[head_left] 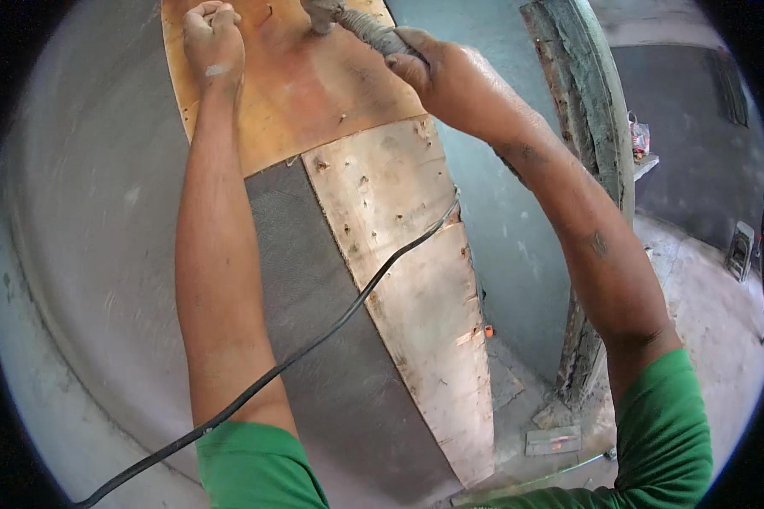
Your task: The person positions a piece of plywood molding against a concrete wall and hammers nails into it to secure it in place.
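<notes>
My right hand (437, 72) is wrapped round the grey, bound handle of a hammer (369, 32). The hammer's head reaches the top edge of the picture, over an orange-brown board (293, 93). To its left, my left hand (214, 38) is closed at the board's upper left, fingertips pressed together; what they hold, if anything, I cannot make out. A thin nail (270, 11) stands out of the board between the hands, and another small nail (342, 118) shows near its lower edge. Below, a pale, weathered board (399, 246) with several holes meets the orange-brown one.
A black cable (314, 339) crosses from lower left to the pale board's right edge. Dark grey plaster (314, 280) lies left of that board, with a grey-green wall (509, 170) to the right. A rough-edged opening (573, 102) stands further right. A flat block (553, 440) lies low down.
</notes>
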Demonstrator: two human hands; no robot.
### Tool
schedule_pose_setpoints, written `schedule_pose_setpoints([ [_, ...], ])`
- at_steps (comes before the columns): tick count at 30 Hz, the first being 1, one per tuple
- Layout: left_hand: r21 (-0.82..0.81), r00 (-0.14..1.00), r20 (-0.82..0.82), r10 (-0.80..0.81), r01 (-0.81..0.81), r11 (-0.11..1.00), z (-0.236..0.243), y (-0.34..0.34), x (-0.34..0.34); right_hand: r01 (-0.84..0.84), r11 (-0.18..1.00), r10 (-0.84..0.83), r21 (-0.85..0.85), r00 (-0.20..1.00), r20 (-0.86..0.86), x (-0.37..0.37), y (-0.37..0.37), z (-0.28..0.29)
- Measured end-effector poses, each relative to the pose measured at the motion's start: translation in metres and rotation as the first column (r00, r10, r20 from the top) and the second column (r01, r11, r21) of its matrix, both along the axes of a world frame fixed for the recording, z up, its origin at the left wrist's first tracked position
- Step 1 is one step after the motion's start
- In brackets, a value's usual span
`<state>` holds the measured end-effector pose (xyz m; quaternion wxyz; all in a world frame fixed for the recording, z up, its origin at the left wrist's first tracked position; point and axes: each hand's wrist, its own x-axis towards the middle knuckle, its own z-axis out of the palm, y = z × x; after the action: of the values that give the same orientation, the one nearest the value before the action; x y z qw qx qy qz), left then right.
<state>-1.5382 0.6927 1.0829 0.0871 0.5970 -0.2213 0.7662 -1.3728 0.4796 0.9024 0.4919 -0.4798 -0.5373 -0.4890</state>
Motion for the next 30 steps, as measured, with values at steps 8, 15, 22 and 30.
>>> schedule_pose_setpoints([
  [8,-0.452,0.908,-0.144,-0.392,0.292,0.843,-0.074,-0.051,-0.062,0.091,0.996,-0.091,-0.022,0.996,0.019,-0.004,0.001,0.012],
  [15,-0.878,0.766,0.239,-0.597,0.433,0.204,-0.369,-0.132,-0.133,0.045,0.913,-0.127,-0.404,0.976,-0.178,-0.021,-0.027,0.019],
  [22,0.009,0.024,-0.995,0.1,-0.949,0.316,-0.65,-0.128,-0.201,-0.044,0.957,0.001,-0.287,0.989,-0.151,-0.042,-0.028,0.016],
  [30,-0.279,0.182,-0.944,-0.274,-0.886,0.371,-0.812,-0.194,-0.233,0.051,0.982,-0.06,-0.183,0.997,-0.046,-0.008,-0.011,0.015],
])
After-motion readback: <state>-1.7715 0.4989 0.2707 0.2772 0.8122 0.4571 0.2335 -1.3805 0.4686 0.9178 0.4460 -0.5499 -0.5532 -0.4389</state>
